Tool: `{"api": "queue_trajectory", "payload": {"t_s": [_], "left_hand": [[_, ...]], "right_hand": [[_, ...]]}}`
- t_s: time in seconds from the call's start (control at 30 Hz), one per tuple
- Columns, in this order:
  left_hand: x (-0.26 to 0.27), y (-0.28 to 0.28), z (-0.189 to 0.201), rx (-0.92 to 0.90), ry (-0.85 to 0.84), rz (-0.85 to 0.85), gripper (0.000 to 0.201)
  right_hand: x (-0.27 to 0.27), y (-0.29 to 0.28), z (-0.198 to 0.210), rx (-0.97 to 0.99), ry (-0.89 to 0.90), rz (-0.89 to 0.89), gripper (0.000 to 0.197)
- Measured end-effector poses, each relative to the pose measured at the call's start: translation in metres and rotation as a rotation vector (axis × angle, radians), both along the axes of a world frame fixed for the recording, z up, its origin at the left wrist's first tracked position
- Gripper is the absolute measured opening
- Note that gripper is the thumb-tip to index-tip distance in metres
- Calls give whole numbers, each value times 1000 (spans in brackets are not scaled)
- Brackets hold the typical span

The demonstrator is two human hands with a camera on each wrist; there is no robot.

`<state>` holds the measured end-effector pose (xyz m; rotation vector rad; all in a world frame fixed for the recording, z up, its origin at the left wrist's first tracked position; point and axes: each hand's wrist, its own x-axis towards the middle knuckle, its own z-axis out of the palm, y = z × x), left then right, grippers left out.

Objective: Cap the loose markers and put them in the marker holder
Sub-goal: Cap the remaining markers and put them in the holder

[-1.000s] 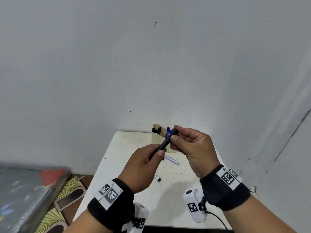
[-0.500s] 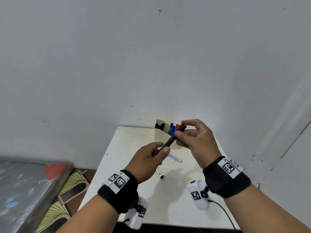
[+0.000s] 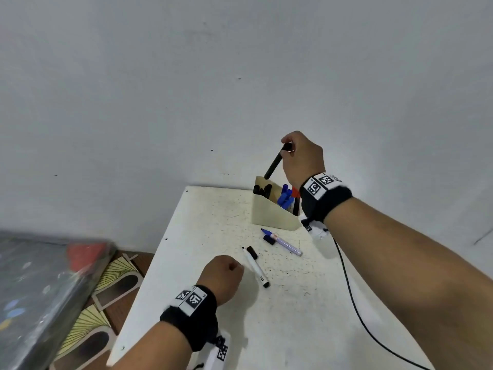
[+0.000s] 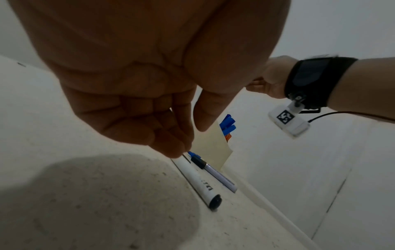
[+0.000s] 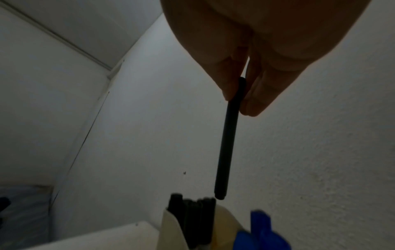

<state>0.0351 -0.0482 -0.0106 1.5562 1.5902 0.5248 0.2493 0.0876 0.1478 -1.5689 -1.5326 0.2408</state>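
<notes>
My right hand (image 3: 286,149) pinches the top end of a capped black marker (image 3: 273,164), which hangs tip-down just above the cream marker holder (image 3: 269,214). In the right wrist view the black marker (image 5: 226,143) ends right over the black markers standing in the holder (image 5: 169,225). Blue and red markers fill its other part. My left hand (image 3: 226,271) hovers low over the table, fingers curled and holding nothing, beside an uncapped white marker (image 3: 256,267) with a black cap (image 3: 252,252) next to it. An uncapped blue-tipped marker (image 3: 286,244) lies nearer the holder.
The white table (image 3: 213,222) stands against a grey wall. A black cable (image 3: 352,297) runs across its right side. Left of the table's edge, lower down, lie patterned boards (image 3: 88,316) and a plastic-wrapped bundle (image 3: 40,289).
My left hand let go of the black marker and dropped to the table by the white marker. My right hand carried the marker up and back over the holder.
</notes>
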Motion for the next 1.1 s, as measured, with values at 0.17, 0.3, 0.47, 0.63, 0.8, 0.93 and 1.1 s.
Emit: {"api": "queue_trajectory", "payload": {"t_s": [0.17,0.3,0.47,0.63,0.8,0.93,1.1], "left_hand": [[2,19,-10,-24,13,-24,23],[3,29,-17,-43,39,-39,22],[3,36,-26,-56,48,-5,28],[2,42,-24,-57,88,21,26],[23,43,-13,-131,252,-25,36],[42,40,0,-184,311,-23,38],[46,41,9,-160,421,-45,20]], "right_hand": [[-10,37,-27,-165,-200,11,23],[-14,44,-45,-263,-238,60,22],[-13,16,-41,-172,-244,60,21],[-22,-64,-85,-413,-236,265,18],[-18,-66,-156,-749,-440,343,26],[-26,-47,-165,-785,-396,346,33],[-36,-33,-175,-811,-465,379,33]]}}
